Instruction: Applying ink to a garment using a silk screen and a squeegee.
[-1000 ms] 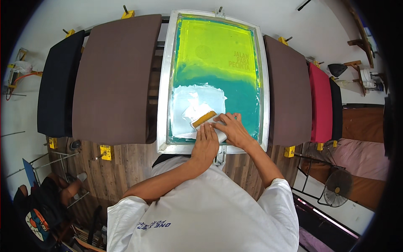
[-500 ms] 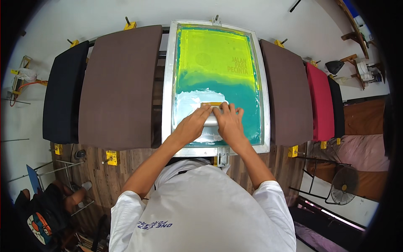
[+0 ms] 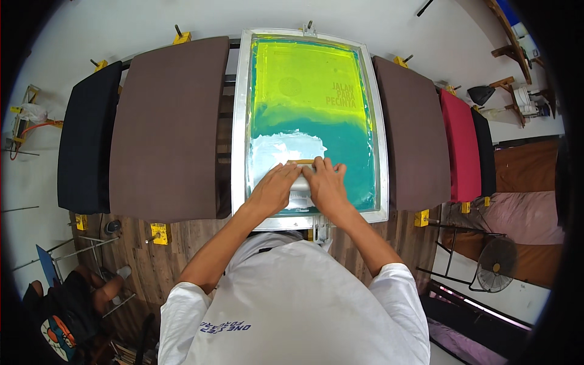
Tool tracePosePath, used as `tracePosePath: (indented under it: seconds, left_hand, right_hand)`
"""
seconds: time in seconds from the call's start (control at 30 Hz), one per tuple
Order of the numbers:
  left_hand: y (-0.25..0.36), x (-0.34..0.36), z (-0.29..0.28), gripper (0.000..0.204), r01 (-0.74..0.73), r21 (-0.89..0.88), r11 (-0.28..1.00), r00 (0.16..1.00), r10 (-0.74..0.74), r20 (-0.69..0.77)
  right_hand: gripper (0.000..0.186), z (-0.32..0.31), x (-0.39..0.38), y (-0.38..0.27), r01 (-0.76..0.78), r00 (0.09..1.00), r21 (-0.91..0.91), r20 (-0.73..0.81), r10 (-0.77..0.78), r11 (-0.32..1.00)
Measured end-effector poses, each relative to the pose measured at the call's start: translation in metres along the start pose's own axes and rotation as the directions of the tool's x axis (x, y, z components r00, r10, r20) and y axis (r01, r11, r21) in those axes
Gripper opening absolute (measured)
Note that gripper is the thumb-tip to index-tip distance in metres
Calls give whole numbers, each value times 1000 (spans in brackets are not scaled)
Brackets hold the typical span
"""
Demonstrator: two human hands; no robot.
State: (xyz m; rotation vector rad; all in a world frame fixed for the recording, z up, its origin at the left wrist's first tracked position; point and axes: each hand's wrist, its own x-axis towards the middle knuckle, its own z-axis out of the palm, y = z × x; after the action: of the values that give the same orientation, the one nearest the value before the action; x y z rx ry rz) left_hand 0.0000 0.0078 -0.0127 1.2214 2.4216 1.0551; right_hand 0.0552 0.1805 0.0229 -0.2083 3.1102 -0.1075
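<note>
A screen-printing screen in a silvery metal frame (image 3: 241, 121) lies in front of me. Its mesh is yellow-green at the far end and teal nearer to me. Across the near left part spreads a patch of white ink (image 3: 283, 146). Both hands grip a squeegee (image 3: 300, 184) with a pale body and a yellow-orange strip along its far side. My left hand (image 3: 272, 190) closes over its left part, and my right hand (image 3: 326, 187) is wrapped over the right part, thumbs close together. The squeegee's lower edge is hidden.
Brown fabric-covered boards flank the screen, one at left (image 3: 167, 131) and one at right (image 3: 412, 134). Beyond are a black board (image 3: 88, 137) and a red one (image 3: 461, 146). A fan (image 3: 496, 264) stands at lower right. Another person (image 3: 76, 310) sits at lower left.
Both hands have drawn the squeegee a short way toward me over the screen. More white ink shows beyond it. The whole view has shifted slightly.
</note>
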Motion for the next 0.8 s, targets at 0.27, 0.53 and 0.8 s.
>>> tracePosePath:
  seconds: [0.27, 0.53, 0.8]
  left_hand:
    - [11, 38, -36, 48, -21, -6, 1000, 1000, 21, -4]
    - [-37, 79, -78, 33, 131, 32, 991, 970, -135, 201]
    - [-63, 94, -71, 27, 155, 56, 986, 962, -163, 218]
  right_hand:
    - [33, -22, 22, 15, -46, 999, 197, 23, 43, 979]
    - [32, -5, 98, 31, -102, 982, 289, 184, 49, 952]
    - [31, 6, 125, 35, -173, 929, 216, 360, 86, 961]
